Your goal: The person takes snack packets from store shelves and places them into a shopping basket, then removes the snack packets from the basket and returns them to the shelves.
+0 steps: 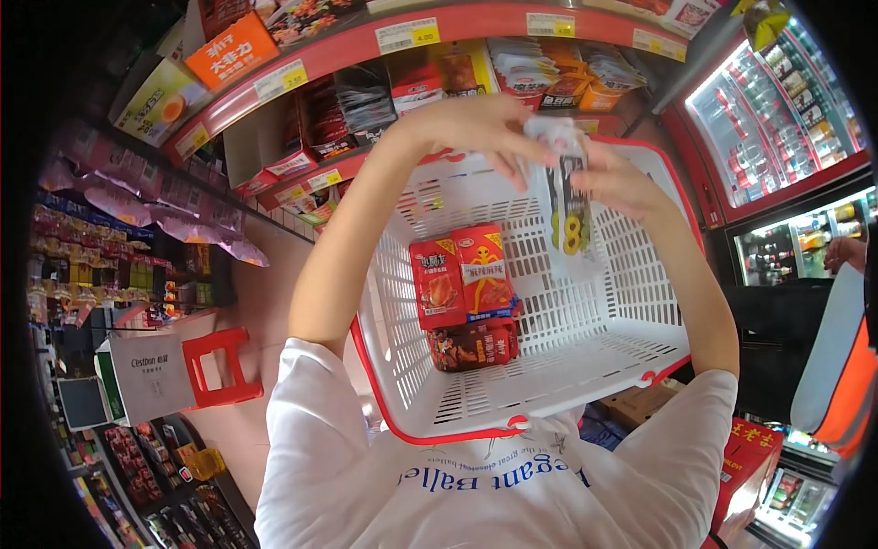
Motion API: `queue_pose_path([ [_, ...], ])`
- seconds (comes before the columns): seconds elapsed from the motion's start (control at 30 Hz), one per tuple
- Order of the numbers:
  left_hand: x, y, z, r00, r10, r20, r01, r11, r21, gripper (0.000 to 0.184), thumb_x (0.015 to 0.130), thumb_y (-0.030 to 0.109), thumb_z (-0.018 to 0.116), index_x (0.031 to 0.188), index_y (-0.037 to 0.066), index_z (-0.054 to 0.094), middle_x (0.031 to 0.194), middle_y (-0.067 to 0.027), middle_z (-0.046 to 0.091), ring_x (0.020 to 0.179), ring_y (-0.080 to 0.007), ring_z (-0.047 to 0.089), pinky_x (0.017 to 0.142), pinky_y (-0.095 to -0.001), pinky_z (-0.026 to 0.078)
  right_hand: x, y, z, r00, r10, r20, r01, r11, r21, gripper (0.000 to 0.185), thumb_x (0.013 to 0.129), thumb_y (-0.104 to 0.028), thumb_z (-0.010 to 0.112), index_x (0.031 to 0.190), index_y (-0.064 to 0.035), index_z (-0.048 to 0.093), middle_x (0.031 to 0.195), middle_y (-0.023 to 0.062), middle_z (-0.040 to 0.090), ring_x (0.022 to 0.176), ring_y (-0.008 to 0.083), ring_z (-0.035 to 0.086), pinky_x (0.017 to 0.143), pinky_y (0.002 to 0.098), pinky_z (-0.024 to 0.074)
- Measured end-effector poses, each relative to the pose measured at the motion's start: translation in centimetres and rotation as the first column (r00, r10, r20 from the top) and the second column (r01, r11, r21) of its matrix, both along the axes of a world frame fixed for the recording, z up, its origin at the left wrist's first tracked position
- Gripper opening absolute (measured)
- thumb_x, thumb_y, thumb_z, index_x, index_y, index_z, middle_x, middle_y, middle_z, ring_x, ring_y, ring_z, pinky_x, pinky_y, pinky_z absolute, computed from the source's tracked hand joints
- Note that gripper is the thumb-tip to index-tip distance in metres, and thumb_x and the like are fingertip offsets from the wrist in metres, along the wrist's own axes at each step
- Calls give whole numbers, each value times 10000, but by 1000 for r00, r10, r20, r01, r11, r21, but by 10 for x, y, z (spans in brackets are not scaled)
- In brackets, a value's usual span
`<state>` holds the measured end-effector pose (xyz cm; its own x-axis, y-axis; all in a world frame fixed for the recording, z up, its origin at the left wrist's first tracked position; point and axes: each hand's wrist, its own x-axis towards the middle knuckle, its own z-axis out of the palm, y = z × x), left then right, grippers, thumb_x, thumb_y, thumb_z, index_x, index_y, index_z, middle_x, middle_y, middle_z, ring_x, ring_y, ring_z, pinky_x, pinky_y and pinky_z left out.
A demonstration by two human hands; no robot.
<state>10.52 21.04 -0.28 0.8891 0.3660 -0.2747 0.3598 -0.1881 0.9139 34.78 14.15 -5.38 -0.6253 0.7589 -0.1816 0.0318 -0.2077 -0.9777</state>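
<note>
A long white, partly see-through snack packet (572, 206) with a black label and green ring-shaped pictures hangs over the basket, a little blurred. My right hand (617, 180) grips its upper right edge, fingers closed around it. My left hand (480, 133) reaches in from the left with fingers apart; one fingertip meets the packet's upper left edge. Below is a white plastic shopping basket (631, 288) with a red rim. Inside it, two red snack packs (439, 284) (487, 274) lie side by side, beside a dark red pack (471, 346) nearer to me.
Ahead, a red-edged shelf (347, 59) carries boxes of snack packets and price tags. Lit drink fridges (768, 119) stand at the right. On the left are a red stool (224, 366), a white carton (151, 375) and more shelving. Another person's sleeve (828, 357) shows at far right.
</note>
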Motion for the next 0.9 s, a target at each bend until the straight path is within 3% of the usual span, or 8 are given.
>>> queue_pose_path([
  [0.2, -5, 7, 2, 810, 374, 453, -490, 855, 170, 322, 891, 373, 668, 882, 51, 654, 697, 31, 553, 611, -46, 550, 578, -206, 442, -37, 19, 7, 857, -386, -342, 368, 922, -121, 434, 885, -155, 668, 1273, -44, 507, 1190, 58, 613, 1105, 161, 586, 950, 393, 469],
  [0.33, -26, 16, 7, 836, 321, 445, -530, 680, 506, 351, 908, 353, 655, 829, 12, 622, 626, 53, 508, 604, -35, 451, 560, -201, 373, -62, 27, 19, 903, -315, -293, 323, 946, -23, 371, 875, -113, 672, 1217, -31, 555, 1154, 60, 639, 1058, 154, 610, 933, 370, 474],
  [0.47, -57, 8, 24, 851, 368, 374, -516, 713, 474, 373, 941, 376, 602, 1017, 16, 666, 769, 11, 598, 719, -49, 509, 658, -220, 434, -95, 25, 29, 868, -376, -324, 446, 877, 179, 355, 831, -78, 711, 1162, -22, 594, 1073, 48, 673, 977, 142, 638, 841, 329, 508],
  [0.67, -123, 30, -19, 829, 501, 251, -559, 721, 408, 361, 938, 332, 573, 1098, 19, 653, 990, -159, 674, 954, -317, 633, 853, -345, 470, -113, 8, 46, 835, -460, -302, 550, 720, 424, 320, 787, -66, 752, 1083, -5, 646, 1011, 34, 691, 861, 115, 652, 760, 271, 524],
  [0.73, -136, 48, -51, 829, 449, 334, -506, 348, 789, 321, 938, 211, 570, 1183, 4, 591, 1123, -204, 620, 1087, -349, 580, 909, -396, 465, -114, 7, 45, 826, -495, -271, 560, 661, 499, 324, 783, -70, 757, 1076, 12, 646, 1012, 36, 691, 845, 108, 649, 751, 262, 525],
  [0.77, -137, 55, -61, 829, 449, 333, -505, 348, 789, 321, 938, 211, 570, 1183, 4, 591, 1123, -204, 620, 1087, -349, 580, 909, -396, 465, -116, 7, 42, 804, -528, -274, 581, 600, 550, 331, 769, -71, 765, 1073, 4, 658, 1010, 34, 694, 850, 112, 636, 759, 266, 517],
  [0.83, -139, 69, -75, 709, 495, 502, -552, -54, 832, 354, 868, 72, 573, 1211, -7, 542, 1147, -251, 575, 1092, -430, 524, 897, -470, 455, -119, 9, 39, 781, -559, -279, 597, 536, 597, 338, 756, -71, 774, 1071, -4, 670, 1008, 32, 698, 854, 115, 623, 767, 269, 510],
  [0.9, -148, 85, -81, 680, 552, 483, -508, -121, 853, 358, 856, 50, 554, 1211, 6, 538, 1130, -258, 575, 1077, -443, 522, 887, -493, 448, -121, 15, 39, 753, -638, -161, 303, 119, 945, 349, 709, -62, 786, 1050, -67, 709, 1015, 20, 706, 881, 150, 588, 796, 292, 490],
])
